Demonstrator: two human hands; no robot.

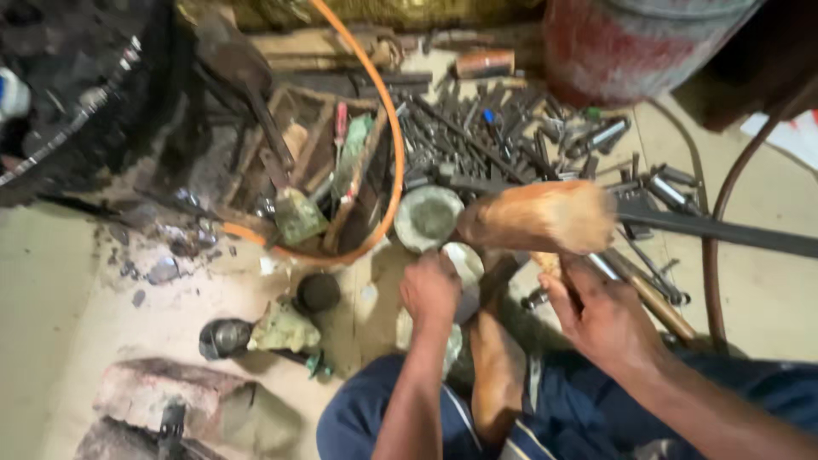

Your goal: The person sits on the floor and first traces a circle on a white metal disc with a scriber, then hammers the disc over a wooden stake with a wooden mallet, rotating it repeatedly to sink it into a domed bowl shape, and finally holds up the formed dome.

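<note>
Floor [51,281] carries everything here; I see no bench. I sit on it in blue trousers, one bare foot drawn in between my knees.

My left hand [430,290] is curled down over a small pale part [467,260] at the middle of the floor, fingers closed on it; the part is mostly hidden, so I cannot tell its shape. My right hand [596,315] is closed round a wooden handle [652,298] that runs toward the right edge. Just above both hands a blurred wooden mallet head [541,217] lies across the view; I cannot tell whether it joins that handle.

A round grey bowl [426,217] sits just beyond the left hand, touching the mallet head's left end. Behind it, toward the far edge, lies a heap of bolts and spanners [503,136]. A wooden tray [315,170] of tools stands left of the heap, ringed by an orange hose [388,128]. A red drum [630,47] stands at the far right corner. A dark round cap [318,292] lies left of my left hand.
</note>
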